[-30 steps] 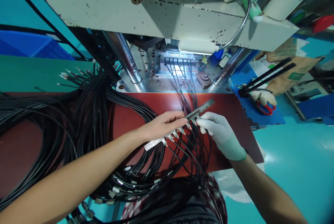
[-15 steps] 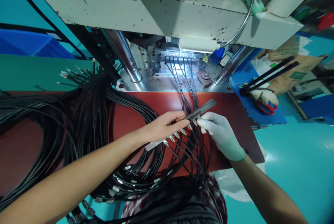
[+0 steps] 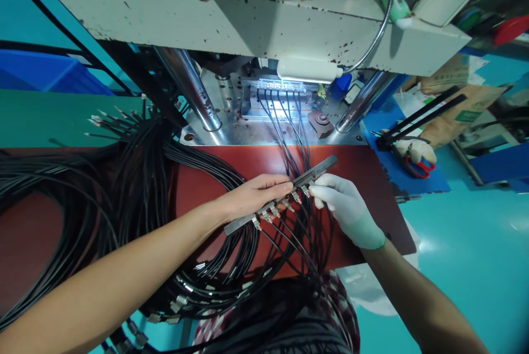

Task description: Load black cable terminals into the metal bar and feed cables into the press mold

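My bare left hand (image 3: 260,193) is closed around a long metal bar (image 3: 239,224), which slants up to the right above the red mat. Several small metal cable connectors (image 3: 265,215) sit in a row along the bar's near edge, with black cables trailing from them. My gloved right hand (image 3: 341,202) pinches a cable connector (image 3: 306,189) near the bar's right end; its fingertips partly cover that piece. Beyond the hands, several black cables (image 3: 285,123) run into a lit metal fixture (image 3: 278,102) under the machine.
A large bundle of black cables (image 3: 140,178) covers the left of the red mat (image 3: 359,178) and hangs over its front edge. The machine's pale beam (image 3: 264,23) spans overhead between steel posts (image 3: 194,90). Red-handled scissors (image 3: 420,168) lie on a blue surface at right.
My left thumb has shifted up and left along the bar, baring more of the connector row. The bar has turned slightly; my right hand keeps its pinch. The whole view has shifted a little.
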Motion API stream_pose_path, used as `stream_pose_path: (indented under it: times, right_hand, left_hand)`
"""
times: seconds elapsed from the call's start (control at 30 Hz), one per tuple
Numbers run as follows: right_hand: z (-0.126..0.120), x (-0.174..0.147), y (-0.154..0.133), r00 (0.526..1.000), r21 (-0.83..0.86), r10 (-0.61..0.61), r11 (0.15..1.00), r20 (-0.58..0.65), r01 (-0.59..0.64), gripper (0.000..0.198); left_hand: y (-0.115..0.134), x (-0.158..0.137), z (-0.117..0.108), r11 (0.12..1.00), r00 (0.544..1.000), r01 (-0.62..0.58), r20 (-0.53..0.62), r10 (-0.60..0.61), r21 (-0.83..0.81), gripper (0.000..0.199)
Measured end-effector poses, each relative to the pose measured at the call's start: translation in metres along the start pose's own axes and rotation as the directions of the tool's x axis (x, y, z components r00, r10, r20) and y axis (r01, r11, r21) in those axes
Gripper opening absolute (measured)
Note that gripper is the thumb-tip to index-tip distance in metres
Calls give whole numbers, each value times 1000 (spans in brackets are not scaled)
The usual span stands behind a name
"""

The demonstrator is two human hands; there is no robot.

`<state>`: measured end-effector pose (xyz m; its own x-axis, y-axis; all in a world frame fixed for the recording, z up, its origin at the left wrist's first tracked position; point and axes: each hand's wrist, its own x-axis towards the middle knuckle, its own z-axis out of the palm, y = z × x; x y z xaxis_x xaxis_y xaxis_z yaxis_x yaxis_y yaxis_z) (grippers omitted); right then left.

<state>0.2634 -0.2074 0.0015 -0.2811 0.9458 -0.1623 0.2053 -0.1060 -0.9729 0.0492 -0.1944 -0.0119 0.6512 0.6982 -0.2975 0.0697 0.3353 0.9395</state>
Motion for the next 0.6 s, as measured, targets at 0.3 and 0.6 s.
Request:
stream_pose_path:
  times: [0.3, 0.6]
  right_hand:
    - [2, 0, -1, 1000, -58, 16, 998, -21, -17, 28]
    - [-18, -41, 13, 964, -71, 19, 997, -264, -39, 43]
  left_hand:
    - [-2, 1, 5, 949, 985, -161, -15, 172, 271, 37]
    - [-5, 2, 2, 983, 994, -94, -43, 102, 155, 39]
